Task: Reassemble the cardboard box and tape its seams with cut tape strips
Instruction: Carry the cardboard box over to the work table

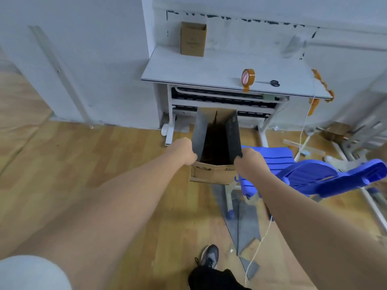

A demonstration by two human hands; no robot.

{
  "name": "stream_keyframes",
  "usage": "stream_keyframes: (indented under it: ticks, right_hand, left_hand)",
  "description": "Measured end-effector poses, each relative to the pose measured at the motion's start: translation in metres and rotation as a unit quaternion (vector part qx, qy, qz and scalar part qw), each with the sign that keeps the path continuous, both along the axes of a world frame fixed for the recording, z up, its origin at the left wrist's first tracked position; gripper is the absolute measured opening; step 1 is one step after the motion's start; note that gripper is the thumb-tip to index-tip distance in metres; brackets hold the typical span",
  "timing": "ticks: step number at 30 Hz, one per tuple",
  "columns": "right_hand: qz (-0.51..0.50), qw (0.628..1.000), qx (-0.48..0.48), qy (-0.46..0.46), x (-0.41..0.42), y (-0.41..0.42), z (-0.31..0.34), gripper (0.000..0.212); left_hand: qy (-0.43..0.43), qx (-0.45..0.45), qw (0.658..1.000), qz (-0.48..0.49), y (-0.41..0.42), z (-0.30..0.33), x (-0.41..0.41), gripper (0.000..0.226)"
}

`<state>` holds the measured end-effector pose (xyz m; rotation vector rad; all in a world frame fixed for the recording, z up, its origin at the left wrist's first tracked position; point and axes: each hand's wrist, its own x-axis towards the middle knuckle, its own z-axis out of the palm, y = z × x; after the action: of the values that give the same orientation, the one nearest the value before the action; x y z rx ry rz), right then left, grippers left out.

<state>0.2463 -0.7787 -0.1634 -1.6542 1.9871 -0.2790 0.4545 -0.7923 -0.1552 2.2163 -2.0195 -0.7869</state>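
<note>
A brown cardboard box point(213, 171) hangs in the air in front of me, its open end up and two dark flaps standing. My left hand point(184, 151) grips the left flap and side. My right hand point(249, 162) grips the right flap and side. On the white desk point(188, 70) beyond stand a roll of brown tape point(248, 77) on edge and a pair of scissors point(272, 82) beside it. Cut tape strips point(320, 80) hang along the desk's right edge.
A second small cardboard box point(193, 39) stands upright at the back of the desk. A blue plastic chair point(310, 174) lies tipped to the right of the box. Cardboard scraps and a white cord point(261, 239) lie on the wooden floor near my shoe point(209, 255).
</note>
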Motion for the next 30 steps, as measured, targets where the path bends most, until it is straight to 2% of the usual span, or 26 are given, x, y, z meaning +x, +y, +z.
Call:
stream_keyframes:
  ticks: [8, 15, 24, 27, 30]
  right_hand:
    - [0.056, 0.998, 0.018, -0.036, -0.018, -0.131, 0.007, 0.016]
    - [0.085, 0.995, 0.003, -0.054, -0.017, -0.225, 0.022, 0.016]
    - [0.045, 0.998, -0.014, -0.039, -0.001, -0.369, 0.017, 0.007]
    - [0.028, 1.000, 0.005, 0.006, 0.009, -0.418, 0.019, 0.011]
    - [0.014, 1.000, -0.002, 0.015, 0.014, -0.459, 0.021, 0.009]
  left_hand:
    - [-0.026, 0.003, 0.999, 0.025, -0.100, 0.027, -0.015, 0.024]
    - [-0.013, -0.021, 0.998, 0.052, -0.187, 0.040, -0.015, 0.033]
    - [0.017, -0.030, 0.999, 0.023, -0.339, 0.036, 0.004, 0.017]
    - [0.027, -0.040, 0.999, 0.014, -0.389, 0.035, 0.013, 0.029]
    - [0.028, -0.051, 0.998, -0.002, -0.439, 0.035, 0.019, 0.013]
